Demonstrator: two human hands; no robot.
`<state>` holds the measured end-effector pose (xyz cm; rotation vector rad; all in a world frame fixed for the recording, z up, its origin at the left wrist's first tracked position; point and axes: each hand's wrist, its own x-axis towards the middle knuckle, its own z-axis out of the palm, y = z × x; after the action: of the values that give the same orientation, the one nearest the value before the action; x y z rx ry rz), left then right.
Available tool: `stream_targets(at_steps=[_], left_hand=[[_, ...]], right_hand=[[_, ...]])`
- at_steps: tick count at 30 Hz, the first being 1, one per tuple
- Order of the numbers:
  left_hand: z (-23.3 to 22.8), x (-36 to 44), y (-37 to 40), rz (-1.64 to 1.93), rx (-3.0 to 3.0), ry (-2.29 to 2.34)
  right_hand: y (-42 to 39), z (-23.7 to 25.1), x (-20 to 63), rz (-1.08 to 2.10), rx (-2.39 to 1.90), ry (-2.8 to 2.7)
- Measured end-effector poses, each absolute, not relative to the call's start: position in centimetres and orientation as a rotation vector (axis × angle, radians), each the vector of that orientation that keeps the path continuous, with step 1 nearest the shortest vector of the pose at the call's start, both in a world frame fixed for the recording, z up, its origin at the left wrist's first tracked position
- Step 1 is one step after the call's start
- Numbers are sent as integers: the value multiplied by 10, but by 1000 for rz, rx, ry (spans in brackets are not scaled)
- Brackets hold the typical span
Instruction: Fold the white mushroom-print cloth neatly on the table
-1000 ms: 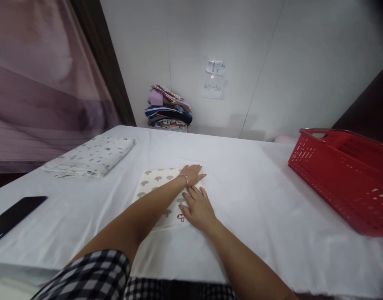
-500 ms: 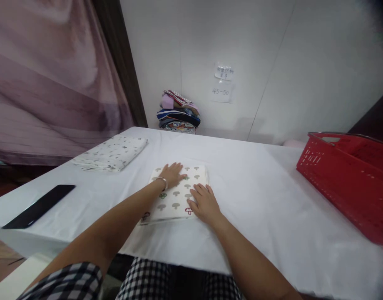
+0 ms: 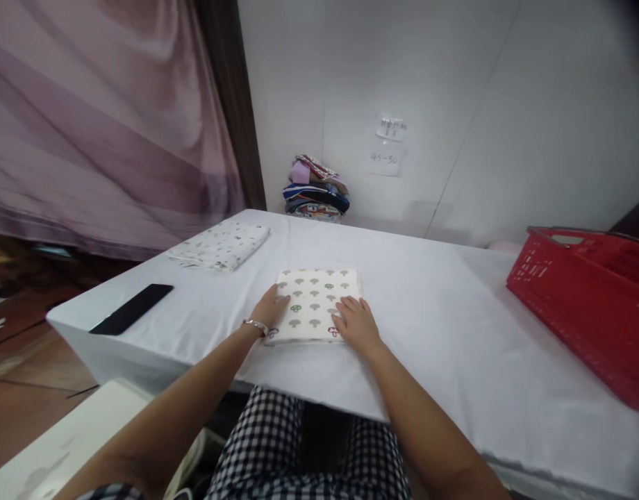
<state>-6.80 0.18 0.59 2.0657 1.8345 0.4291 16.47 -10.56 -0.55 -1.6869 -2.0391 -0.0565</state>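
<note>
- Head view: left hand point(image 3: 270, 306) lies flat, fingers spread, on the left edge of a folded mushroom-print cloth point(image 3: 317, 303); a bracelet point(image 3: 255, 325) circles its wrist.
- Right hand point(image 3: 357, 324) rests palm down, unclenched, on the cloth's near right corner.
- The cloth lies mid-tabletop point(image 3: 444, 326), near the front edge.
- Left of it sit a black phone point(image 3: 131, 318) and, farther back, a folded speckled cloth point(image 3: 221, 245).
- A red basket point(image 3: 585, 292) stands well apart on the right.
- A stack of folded fabrics point(image 3: 315, 189) sits against the wall.

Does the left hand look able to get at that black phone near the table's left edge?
Probably yes: the left hand lies flat on the mushroom-print cloth, and only bare white table shows between it and the black phone.
</note>
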Motion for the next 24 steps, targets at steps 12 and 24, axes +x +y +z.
stream_targets(at_steps=[12,24], left_hand=[[-23,-106,-95,908,1895,1502],[-30,-120,-86,846,2461,1359]], right_hand=[[-137,-19,148,-129,-1479,-2276],[-149,-26,203,-196,-1549,-2333]])
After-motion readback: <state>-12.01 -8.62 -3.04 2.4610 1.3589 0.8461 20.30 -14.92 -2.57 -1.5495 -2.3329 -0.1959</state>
